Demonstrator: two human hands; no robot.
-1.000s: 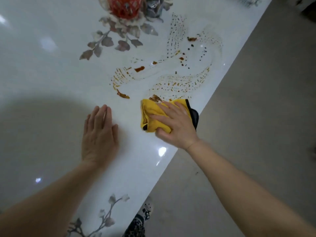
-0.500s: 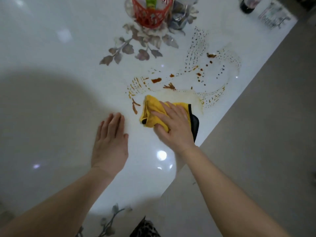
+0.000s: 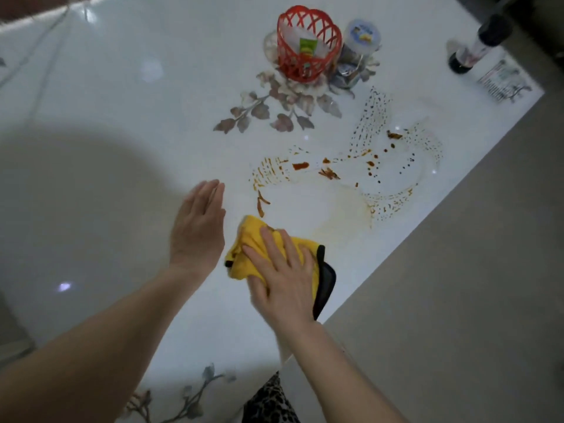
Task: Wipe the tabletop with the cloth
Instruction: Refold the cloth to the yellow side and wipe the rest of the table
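A yellow cloth (image 3: 248,239) with a black edge lies bunched on the glossy white tabletop (image 3: 122,117), close to the table's right edge. My right hand (image 3: 283,276) presses flat on top of it, fingers spread. Just left of the cloth, my left hand (image 3: 198,227) rests flat on the table, fingers together, holding nothing. Brown sauce streaks and dots (image 3: 329,172) spread across the table beyond the cloth. A pale smeared patch (image 3: 335,215) lies between the cloth and those streaks.
A red lattice basket (image 3: 308,47) and a clear lidded jar (image 3: 360,47) stand at the back on a printed flower pattern. A dark bottle (image 3: 476,47) stands near the far right corner. The table edge runs diagonally at right, with grey floor (image 3: 457,300) beyond.
My right hand has dragged the cloth back toward me and slightly left, leaving a wiped pale patch. The left hand stays on the table beside it. The view has tilted up, showing more of the table.
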